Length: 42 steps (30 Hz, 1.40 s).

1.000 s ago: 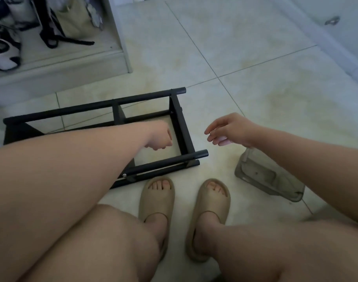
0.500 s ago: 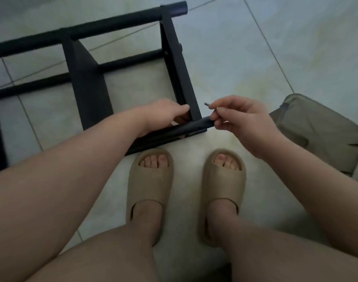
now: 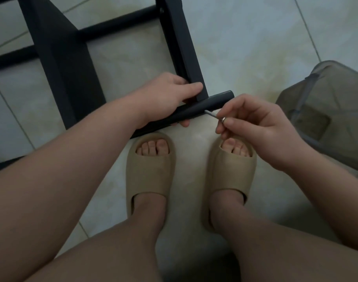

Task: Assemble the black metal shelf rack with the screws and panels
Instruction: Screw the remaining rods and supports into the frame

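Note:
The black metal shelf rack (image 3: 58, 64) lies on its side on the tiled floor, filling the upper left of the head view. My left hand (image 3: 165, 98) grips the near black tube (image 3: 210, 101) where it meets the right side panel (image 3: 182, 45). My right hand (image 3: 255, 123) pinches a small silver screw (image 3: 213, 116) by its head. The screw's tip touches the near side of the tube, just right of my left hand.
A grey-green plastic container (image 3: 326, 112) sits on the floor to the right of my right hand. My two feet in beige slippers (image 3: 151, 169) stand just below the rack's near tube. My knees fill the bottom of the view.
The camera has dropped closer to the rack. My left hand has closed round the near tube. My right hand has swung the screw down from above the tube's end to its near side.

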Each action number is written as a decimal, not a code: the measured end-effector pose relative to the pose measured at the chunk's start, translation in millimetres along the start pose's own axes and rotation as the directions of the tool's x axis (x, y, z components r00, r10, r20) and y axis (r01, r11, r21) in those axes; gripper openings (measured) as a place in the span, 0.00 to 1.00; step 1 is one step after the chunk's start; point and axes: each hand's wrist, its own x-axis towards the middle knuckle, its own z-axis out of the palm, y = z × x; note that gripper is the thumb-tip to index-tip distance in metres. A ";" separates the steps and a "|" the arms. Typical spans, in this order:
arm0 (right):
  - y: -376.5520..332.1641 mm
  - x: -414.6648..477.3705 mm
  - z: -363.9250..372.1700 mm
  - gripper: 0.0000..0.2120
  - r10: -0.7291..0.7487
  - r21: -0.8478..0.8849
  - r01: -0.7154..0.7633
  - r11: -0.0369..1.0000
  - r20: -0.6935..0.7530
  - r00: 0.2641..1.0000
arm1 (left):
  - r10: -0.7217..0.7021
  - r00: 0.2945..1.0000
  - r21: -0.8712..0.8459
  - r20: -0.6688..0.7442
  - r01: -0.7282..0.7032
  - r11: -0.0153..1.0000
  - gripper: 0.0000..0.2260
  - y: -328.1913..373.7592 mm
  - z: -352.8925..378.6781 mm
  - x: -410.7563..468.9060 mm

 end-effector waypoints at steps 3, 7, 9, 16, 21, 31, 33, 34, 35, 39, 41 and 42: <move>0.8 -0.2 1.1 0.12 -0.010 -0.040 0.009 0.999 -0.039 0.999 | 0.051 0.998 0.023 -0.021 -0.050 0.998 0.19 -4.9 1.7 0.3; 4.3 -5.4 9.4 0.13 -0.069 -0.145 0.059 0.988 -0.066 0.995 | 0.103 0.994 0.054 -0.020 -0.102 0.993 0.17 -6.9 3.3 0.4; 7.1 -6.8 14.8 0.11 -0.094 -0.211 0.074 0.975 -0.087 0.992 | 0.117 0.993 0.068 -0.016 -0.115 0.991 0.17 -6.8 3.3 0.2; 10.3 0.4 26.2 0.07 -0.168 -0.327 0.114 0.938 -0.140 0.976 | 0.126 0.992 0.056 -0.008 -0.125 0.991 0.16 -5.7 3.6 0.7; 12.9 -0.5 36.3 0.12 -0.126 -0.208 0.078 0.975 -0.229 0.965 | 0.124 0.992 0.028 -0.010 -0.124 0.992 0.15 -5.7 3.7 1.3; 9.7 12.7 42.4 0.09 0.032 0.002 -0.033 0.999 -0.333 0.942 | 0.110 0.994 -0.015 -0.004 -0.111 0.994 0.15 -6.1 2.4 0.2; 6.8 15.4 40.7 0.09 0.054 -0.036 -0.071 0.997 -0.355 0.933 | 0.113 0.994 -0.038 -0.013 -0.114 0.993 0.13 -5.5 2.0 -0.7; 5.0 16.5 39.8 0.10 0.057 -0.069 -0.088 0.994 -0.363 0.930 | 0.118 0.993 -0.044 -0.019 -0.119 0.992 0.12 -5.2 2.1 -1.5; 3.3 17.0 38.9 0.11 0.055 -0.109 -0.102 0.989 -0.369 0.928 | 0.123 0.992 -0.041 -0.026 -0.124 0.991 0.11 -4.8 2.2 -2.3; -1.9 19.3 35.1 0.11 -0.001 -0.333 -0.131 0.934 -0.369 0.929 | 0.111 0.992 -0.024 -0.055 -0.113 0.993 0.12 -1.9 2.5 -2.7; -4.8 20.9 33.0 0.10 -0.048 -0.472 -0.127 0.872 -0.342 0.939 | 0.123 0.985 0.023 -0.118 -0.121 0.992 0.14 0.3 4.2 -3.4; -6.8 21.0 31.6 0.09 -0.061 -0.510 -0.120 0.852 -0.324 0.944 | 0.135 0.975 0.084 -0.175 -0.122 0.989 0.14 2.0 5.1 -4.3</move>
